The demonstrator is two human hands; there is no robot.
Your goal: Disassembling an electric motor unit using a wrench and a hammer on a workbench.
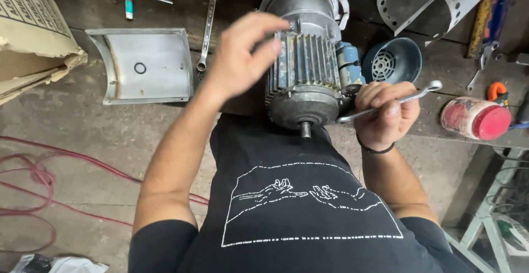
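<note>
Head view: your right hand (386, 113) is clenched round a wrench (392, 103), its far end poking out past your fingertips (392, 109) and its near end at the electric motor (308, 71) end plate, prob. so it bites a bolt there. Your left hand (242, 55) is loose, fingers part curled w/ nothing gripped, tips by the motor fins, likely to steady it on the bench edge.

The left hand (242, 58) is raised with fingers loosely curled, apparently pinching, though blurred. The right hand (386, 113) is closed in a fist, wrist bent inward.
</note>
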